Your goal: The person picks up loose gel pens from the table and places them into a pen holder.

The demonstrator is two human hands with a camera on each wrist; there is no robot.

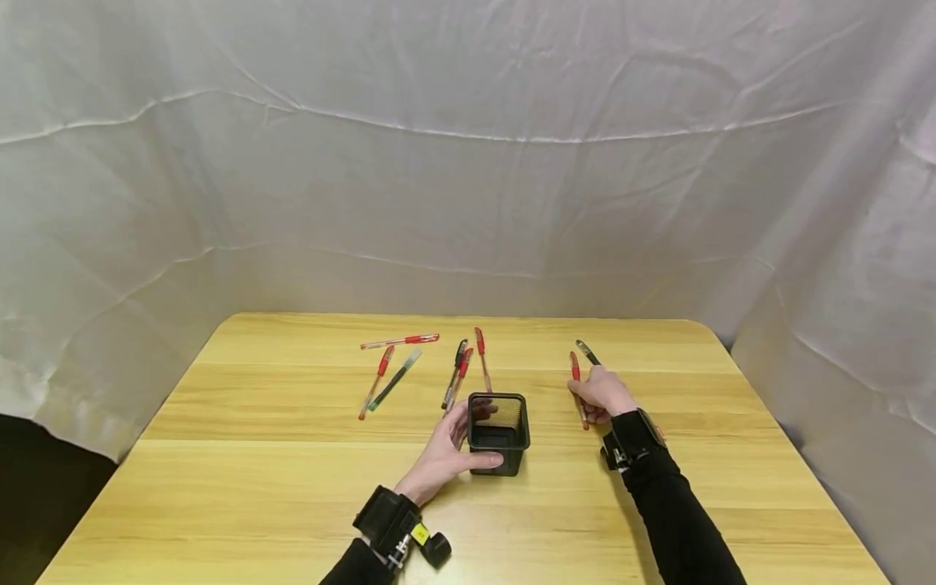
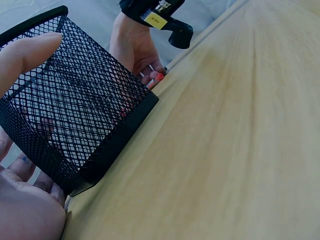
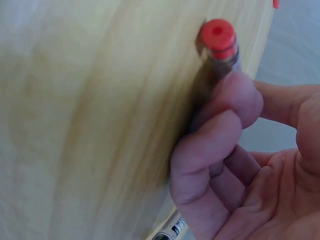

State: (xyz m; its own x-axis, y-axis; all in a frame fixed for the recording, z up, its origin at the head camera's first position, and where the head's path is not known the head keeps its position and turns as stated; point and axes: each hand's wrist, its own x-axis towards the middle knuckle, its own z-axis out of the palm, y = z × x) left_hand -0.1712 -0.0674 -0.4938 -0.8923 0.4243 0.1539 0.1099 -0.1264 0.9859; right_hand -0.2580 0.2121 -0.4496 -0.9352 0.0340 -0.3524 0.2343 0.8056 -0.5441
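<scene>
A black mesh pen holder (image 1: 512, 461) stands upright near the table's middle, its mouth facing up. My left hand (image 1: 442, 455) grips it from the left, with the thumb across the near wall and the fingers round the far side. To the right, my right hand (image 1: 605, 392) pinches a red gel pen (image 1: 575, 367) low at the tabletop. In the right wrist view the red end (image 3: 218, 37) sticks out past the thumb and fingertips. Just beyond that hand lies a black pen (image 1: 587, 353), partly hidden by it.
Behind the holder lie a black pen (image 1: 452, 382), a red pen (image 1: 465, 360) and another red pen (image 1: 483, 353). Further left are a green-tipped pen (image 1: 395, 379) and two red pens, one slanted (image 1: 379, 374), one crosswise (image 1: 400, 341). Pale curtains (image 1: 468, 203) surround the wooden table (image 1: 256, 471).
</scene>
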